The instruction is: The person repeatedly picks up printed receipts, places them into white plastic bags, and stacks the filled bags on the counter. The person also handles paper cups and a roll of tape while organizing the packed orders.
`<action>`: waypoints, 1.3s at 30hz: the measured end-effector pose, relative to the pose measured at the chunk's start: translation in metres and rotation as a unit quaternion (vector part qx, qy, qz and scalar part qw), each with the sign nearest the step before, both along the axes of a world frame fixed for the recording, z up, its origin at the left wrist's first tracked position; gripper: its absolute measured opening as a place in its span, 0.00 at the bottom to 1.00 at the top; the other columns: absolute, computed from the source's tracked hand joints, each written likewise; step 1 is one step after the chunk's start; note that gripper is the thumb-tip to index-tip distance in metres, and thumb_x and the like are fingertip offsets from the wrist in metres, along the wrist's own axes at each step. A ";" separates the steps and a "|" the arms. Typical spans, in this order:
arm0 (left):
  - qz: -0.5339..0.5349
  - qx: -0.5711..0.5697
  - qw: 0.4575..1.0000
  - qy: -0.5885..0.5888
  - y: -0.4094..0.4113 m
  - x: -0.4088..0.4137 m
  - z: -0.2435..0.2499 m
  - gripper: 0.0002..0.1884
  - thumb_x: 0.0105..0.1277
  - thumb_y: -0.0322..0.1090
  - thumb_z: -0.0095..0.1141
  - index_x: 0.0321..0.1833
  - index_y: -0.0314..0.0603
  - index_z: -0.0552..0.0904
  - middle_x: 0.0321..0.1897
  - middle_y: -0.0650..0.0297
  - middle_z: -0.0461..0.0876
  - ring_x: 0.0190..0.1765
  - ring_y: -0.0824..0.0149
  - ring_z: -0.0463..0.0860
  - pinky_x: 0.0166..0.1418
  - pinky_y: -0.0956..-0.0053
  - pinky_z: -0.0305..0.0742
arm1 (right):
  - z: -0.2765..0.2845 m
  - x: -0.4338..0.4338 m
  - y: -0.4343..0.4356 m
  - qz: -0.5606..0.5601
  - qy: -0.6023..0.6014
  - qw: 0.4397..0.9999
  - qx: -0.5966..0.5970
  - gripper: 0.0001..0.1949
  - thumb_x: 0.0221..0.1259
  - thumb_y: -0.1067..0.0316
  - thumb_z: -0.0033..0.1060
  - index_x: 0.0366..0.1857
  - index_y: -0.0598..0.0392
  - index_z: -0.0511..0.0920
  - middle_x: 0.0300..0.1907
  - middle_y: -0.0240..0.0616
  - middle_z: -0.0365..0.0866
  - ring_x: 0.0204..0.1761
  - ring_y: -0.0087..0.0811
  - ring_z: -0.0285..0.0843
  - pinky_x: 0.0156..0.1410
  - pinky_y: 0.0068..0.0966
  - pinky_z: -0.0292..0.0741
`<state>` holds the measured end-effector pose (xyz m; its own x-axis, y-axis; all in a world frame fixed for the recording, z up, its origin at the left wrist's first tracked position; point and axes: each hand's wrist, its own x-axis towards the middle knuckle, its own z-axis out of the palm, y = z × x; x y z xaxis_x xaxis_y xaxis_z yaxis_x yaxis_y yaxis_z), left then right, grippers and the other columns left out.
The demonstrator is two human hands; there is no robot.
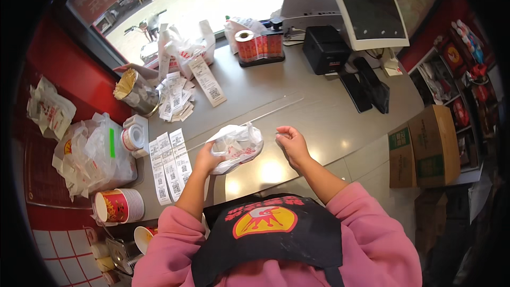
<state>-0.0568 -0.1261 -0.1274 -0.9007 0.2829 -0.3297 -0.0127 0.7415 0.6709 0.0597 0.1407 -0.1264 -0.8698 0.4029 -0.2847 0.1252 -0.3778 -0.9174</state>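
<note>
Near the counter's front edge, a white plastic bag (238, 143) with red print stands with its mouth open. My left hand (208, 159) grips its left side, thumb at the rim. To the bag's right, my right hand (293, 146) is raised over the counter (259, 83), holding nothing, with the fingers curled and thumb and forefinger slightly apart. What lies inside the bag is hard to make out. Left of my left hand, printed receipt strips (172, 165) lie side by side. Another long receipt (207, 81) lies farther back, beside a pile of small receipts (176, 97).
A metal can of wooden sticks (136, 91), stacked paper buckets (119, 206) and a bag-filled plastic tub (95, 155) stand left. At the back are a label roll (259, 44), black printer (326, 50) and monitor (370, 14). Cardboard boxes (428, 147) stand right.
</note>
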 end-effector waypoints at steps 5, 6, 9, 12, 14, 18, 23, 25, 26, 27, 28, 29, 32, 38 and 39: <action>0.086 -0.011 0.987 -0.138 0.021 -0.014 0.059 0.39 0.53 0.36 0.69 0.68 0.42 0.64 0.52 0.53 0.78 0.44 0.58 0.81 0.38 0.64 0.76 | 0.043 0.113 0.036 0.117 0.056 0.975 -0.180 0.11 0.62 0.65 0.60 0.45 0.53 0.75 0.37 0.27 0.75 0.34 0.20 0.74 0.46 0.21 0.76; 0.098 0.006 0.982 -0.160 0.029 -0.018 0.068 0.39 0.54 0.38 0.69 0.68 0.43 0.64 0.52 0.55 0.78 0.47 0.58 0.80 0.39 0.61 0.76 | 0.039 0.146 0.050 0.104 0.045 0.966 -0.232 0.11 0.62 0.63 0.60 0.45 0.52 0.75 0.37 0.27 0.75 0.33 0.19 0.73 0.44 0.21 0.76; 0.155 -0.102 0.981 -0.056 0.075 -0.001 0.100 0.36 0.52 0.36 0.70 0.64 0.37 0.70 0.51 0.48 0.79 0.47 0.58 0.80 0.46 0.63 0.76 | 0.016 0.247 0.105 0.042 0.012 0.953 -0.300 0.11 0.62 0.60 0.61 0.44 0.49 0.75 0.36 0.26 0.75 0.29 0.17 0.70 0.41 0.21 0.76; 0.053 -0.165 0.981 0.084 -0.034 -0.080 0.078 0.27 0.50 0.44 0.70 0.53 0.46 0.80 0.46 0.59 0.83 0.48 0.59 0.80 0.53 0.66 0.73 | -0.015 0.337 0.132 -0.034 -0.003 0.938 -0.344 0.11 0.62 0.58 0.60 0.43 0.48 0.75 0.36 0.26 0.75 0.27 0.16 0.68 0.40 0.21 0.76; 0.053 -0.432 0.885 0.167 0.025 -0.060 0.094 0.26 0.49 0.49 0.69 0.53 0.55 0.81 0.48 0.63 0.82 0.51 0.57 0.80 0.56 0.56 0.71 | -0.028 0.393 0.158 -0.144 -0.010 0.915 -0.376 0.09 0.63 0.60 0.58 0.43 0.47 0.75 0.35 0.26 0.75 0.26 0.16 0.70 0.39 0.21 0.76; -0.006 -0.539 0.777 0.324 0.169 0.072 0.147 0.28 0.51 0.45 0.65 0.58 0.60 0.76 0.53 0.59 0.77 0.57 0.55 0.77 0.56 0.46 0.68 | -0.050 0.473 0.181 -0.273 0.029 0.868 -0.413 0.08 0.63 0.60 0.57 0.41 0.47 0.76 0.34 0.27 0.74 0.26 0.20 0.69 0.36 0.21 0.72; -0.020 -0.505 0.808 0.303 0.153 0.073 0.133 0.26 0.54 0.42 0.61 0.58 0.56 0.75 0.55 0.55 0.76 0.58 0.50 0.75 0.56 0.47 0.71 | -0.067 0.499 0.183 -0.290 0.012 0.845 -0.449 0.06 0.62 0.61 0.58 0.38 0.48 0.76 0.32 0.27 0.74 0.25 0.21 0.67 0.33 0.21 0.70; -0.050 -0.478 0.815 0.323 0.156 0.080 0.125 0.24 0.55 0.39 0.60 0.57 0.45 0.76 0.52 0.48 0.77 0.55 0.46 0.77 0.56 0.54 0.72 | -0.067 0.501 0.183 -0.291 -0.005 0.843 -0.452 0.06 0.62 0.61 0.58 0.38 0.48 0.76 0.31 0.27 0.74 0.25 0.21 0.67 0.33 0.21 0.70; -0.055 -0.449 0.824 0.342 0.159 0.083 0.119 0.23 0.54 0.38 0.60 0.54 0.40 0.77 0.49 0.45 0.78 0.53 0.45 0.77 0.56 0.55 0.72 | -0.067 0.502 0.183 -0.291 -0.015 0.843 -0.452 0.06 0.62 0.61 0.58 0.38 0.48 0.76 0.31 0.27 0.74 0.25 0.21 0.67 0.33 0.21 0.70; -0.056 -0.421 0.830 0.362 0.159 0.088 0.116 0.23 0.54 0.37 0.60 0.52 0.34 0.78 0.46 0.42 0.80 0.51 0.44 0.78 0.56 0.57 0.72 | -0.068 0.500 0.183 -0.284 -0.028 0.846 -0.450 0.07 0.61 0.61 0.58 0.39 0.48 0.76 0.31 0.27 0.74 0.25 0.21 0.67 0.33 0.21 0.70; -0.060 -0.393 0.830 0.393 0.152 0.088 0.114 0.21 0.54 0.34 0.57 0.51 0.33 0.79 0.45 0.40 0.79 0.51 0.43 0.78 0.56 0.56 0.72 | -0.068 0.495 0.184 -0.271 -0.038 0.851 -0.448 0.07 0.61 0.61 0.58 0.39 0.48 0.76 0.31 0.27 0.74 0.25 0.21 0.67 0.33 0.21 0.70; -0.072 -0.381 0.821 0.419 0.135 0.073 0.103 0.21 0.54 0.33 0.57 0.52 0.34 0.79 0.44 0.41 0.80 0.49 0.44 0.79 0.54 0.57 0.73 | -0.068 0.490 0.184 -0.256 -0.050 0.856 -0.446 0.07 0.61 0.61 0.58 0.39 0.48 0.76 0.31 0.27 0.74 0.25 0.21 0.68 0.33 0.22 0.70; -0.103 -0.283 0.843 0.446 0.109 0.059 0.083 0.24 0.56 0.34 0.60 0.56 0.36 0.77 0.45 0.45 0.80 0.48 0.49 0.79 0.53 0.61 0.73 | -0.067 0.462 0.184 -0.215 -0.056 0.864 -0.451 0.07 0.62 0.60 0.57 0.40 0.47 0.75 0.31 0.28 0.75 0.26 0.22 0.68 0.34 0.22 0.70; -0.080 -0.078 0.906 0.408 0.131 0.125 0.114 0.23 0.61 0.29 0.58 0.61 0.40 0.74 0.46 0.53 0.78 0.45 0.61 0.78 0.52 0.68 0.73 | -0.031 0.370 0.171 0.025 -0.031 0.889 -0.455 0.10 0.67 0.58 0.52 0.46 0.49 0.74 0.37 0.30 0.75 0.32 0.23 0.72 0.39 0.21 0.72; -0.060 -0.059 0.912 0.402 0.127 0.132 0.124 0.23 0.61 0.29 0.57 0.61 0.41 0.73 0.46 0.54 0.78 0.46 0.63 0.78 0.52 0.70 0.73 | -0.024 0.352 0.163 0.065 -0.053 0.903 -0.422 0.10 0.67 0.58 0.51 0.47 0.49 0.73 0.38 0.30 0.75 0.33 0.22 0.72 0.40 0.21 0.72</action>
